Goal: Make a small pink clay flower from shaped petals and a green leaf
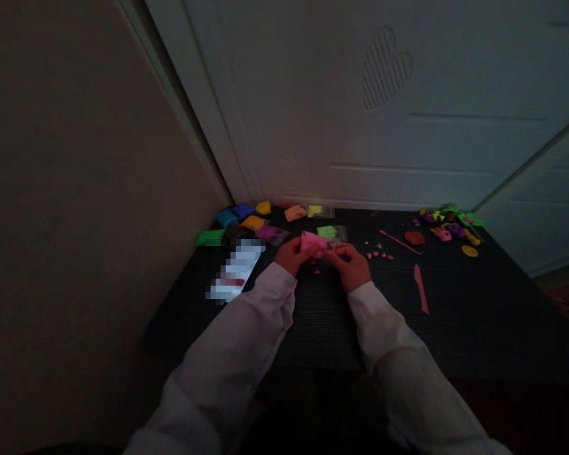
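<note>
Between my two hands is a small clear bag of pink modelling clay (313, 242), held just above the dark table. My left hand (290, 254) is closed on the bag's left side. My right hand (349, 264) pinches its clear right end. Below the bag lies a small pink clay bit (317, 272). Right of my right hand, several small pink clay pieces (383, 255) are scattered on the table. Beyond them are a thin pink stick tool (401, 242) and a pink plastic clay knife (422, 289).
The dark table (322, 335) meets a white panel (313, 95) with heart reliefs. Bags of coloured clay, among them a green bag (210, 238), line the back left. A lit phone (234, 272) lies at left. Finished-looking clay figures (450, 227) and a reddish-brown lump (414, 238) sit back right.
</note>
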A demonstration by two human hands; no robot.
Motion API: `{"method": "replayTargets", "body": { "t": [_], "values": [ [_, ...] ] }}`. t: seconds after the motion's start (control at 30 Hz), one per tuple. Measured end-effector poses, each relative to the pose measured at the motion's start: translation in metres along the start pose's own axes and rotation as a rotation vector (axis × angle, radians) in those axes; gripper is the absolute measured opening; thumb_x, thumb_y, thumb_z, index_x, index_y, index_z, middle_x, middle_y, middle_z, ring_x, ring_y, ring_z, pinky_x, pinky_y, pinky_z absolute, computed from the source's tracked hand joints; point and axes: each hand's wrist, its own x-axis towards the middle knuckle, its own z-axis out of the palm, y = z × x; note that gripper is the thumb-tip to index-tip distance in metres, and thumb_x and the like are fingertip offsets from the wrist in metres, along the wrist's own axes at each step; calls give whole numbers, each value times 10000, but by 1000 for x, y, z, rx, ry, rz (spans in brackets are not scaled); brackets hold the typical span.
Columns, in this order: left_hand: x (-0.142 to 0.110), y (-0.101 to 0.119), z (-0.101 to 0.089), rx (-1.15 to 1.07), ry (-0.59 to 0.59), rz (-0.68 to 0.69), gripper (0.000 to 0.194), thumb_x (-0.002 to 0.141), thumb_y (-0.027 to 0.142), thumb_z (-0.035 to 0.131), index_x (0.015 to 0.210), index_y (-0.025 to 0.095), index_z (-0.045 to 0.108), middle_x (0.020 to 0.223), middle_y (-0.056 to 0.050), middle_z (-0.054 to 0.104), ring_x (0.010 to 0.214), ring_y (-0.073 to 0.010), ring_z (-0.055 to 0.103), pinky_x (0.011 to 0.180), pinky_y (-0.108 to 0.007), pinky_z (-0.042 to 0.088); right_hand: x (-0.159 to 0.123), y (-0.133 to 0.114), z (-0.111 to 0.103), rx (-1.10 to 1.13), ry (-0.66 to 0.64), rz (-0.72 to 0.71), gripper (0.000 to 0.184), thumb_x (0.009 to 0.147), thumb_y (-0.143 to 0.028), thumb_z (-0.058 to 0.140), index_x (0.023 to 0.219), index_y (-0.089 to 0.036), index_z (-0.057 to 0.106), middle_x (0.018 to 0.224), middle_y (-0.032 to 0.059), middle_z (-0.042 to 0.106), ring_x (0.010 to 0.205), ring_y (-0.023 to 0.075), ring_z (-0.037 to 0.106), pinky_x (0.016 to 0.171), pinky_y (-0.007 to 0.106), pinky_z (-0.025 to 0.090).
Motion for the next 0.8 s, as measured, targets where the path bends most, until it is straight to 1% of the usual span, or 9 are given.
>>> {"method": "replayTargets", "body": {
  "t": [0.17, 0.3, 0.4, 0.47, 0.53, 0.63, 0.7, 0.8],
  "values": [
    [1, 1, 0, -22, 14, -4, 397, 530, 373, 679, 824, 114, 614, 655, -16, 621, 508, -90, 520, 511, -222, 423, 1, 2, -1, -6, -22, -25, 122, 598, -331, 636, 600, -209, 629, 834, 19, 584, 836, 151, 537, 848, 313, 363],
    [2, -1, 0, -42, 36, -6, 396, 537, 380, 670, 824, 114, 608, 659, -14, 617, 504, -88, 517, 510, -226, 427, 2, 4, -1, -6, -41, -34, 147, 652, -346, 588, 673, -218, 658, 855, 25, 600, 865, 153, 534, 854, 308, 366],
    [4, -3, -1, -51, 62, 1, 396, 541, 386, 663, 823, 114, 603, 642, -9, 610, 495, -86, 511, 504, -225, 425, 3, 7, -1, -2, -50, -21, 173, 676, -369, 558, 711, -224, 646, 835, 19, 604, 843, 156, 533, 817, 322, 389],
    [5, -4, -1, -49, 72, 6, 384, 541, 384, 664, 809, 116, 603, 621, -3, 604, 489, -83, 507, 501, -221, 419, 3, 8, 0, 0, -62, -11, 173, 653, -371, 583, 722, -219, 625, 785, 9, 595, 778, 151, 537, 765, 319, 411],
    [4, -4, -1, -42, 61, 5, 368, 539, 376, 670, 790, 115, 605, 613, -3, 606, 484, -82, 504, 498, -217, 413, 2, 7, 1, -3, -75, -12, 170, 600, -354, 636, 683, -211, 599, 722, -6, 573, 724, 142, 532, 737, 308, 416],
    [4, -4, -2, -33, 19, 0, 356, 542, 364, 676, 788, 116, 609, 637, -7, 617, 498, -85, 514, 506, -218, 418, 0, 4, 2, -17, -67, -29, 174, 547, -321, 681, 577, -199, 561, 715, -9, 546, 747, 139, 525, 772, 298, 396],
    [4, -5, -2, -31, -3, -5, 360, 552, 361, 672, 813, 121, 608, 662, -8, 622, 514, -85, 522, 518, -219, 426, 0, 2, 2, -21, -52, -34, 177, 551, -315, 679, 542, -192, 551, 750, 1, 545, 778, 139, 525, 798, 294, 383],
    [4, -7, -3, -26, -14, -9, 374, 552, 358, 674, 834, 121, 604, 670, -5, 620, 514, -82, 522, 512, -215, 426, -1, 1, 2, -20, -45, -27, 166, 575, -316, 663, 543, -186, 564, 795, 15, 557, 796, 141, 532, 811, 299, 379]
  ]
}}
